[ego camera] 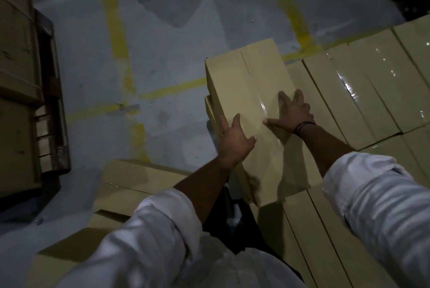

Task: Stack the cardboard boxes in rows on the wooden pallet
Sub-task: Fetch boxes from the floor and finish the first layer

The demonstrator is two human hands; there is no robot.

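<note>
A long taped cardboard box (251, 87) lies on top of the stacked rows of boxes (363, 92) at the stack's left edge. My left hand (235, 138) presses on its left top edge with the fingers spread. My right hand (293, 113) lies flat on its top face near the right side, fingers straight. More boxes in the same layer (325, 229) lie below my arms. The pallet under this stack is hidden.
Loose boxes (130, 185) sit on the floor at my lower left. Another stack of boxes (16, 78) on a wooden pallet (51, 110) stands at the far left. Grey floor with yellow lines (116, 31) lies between the stacks.
</note>
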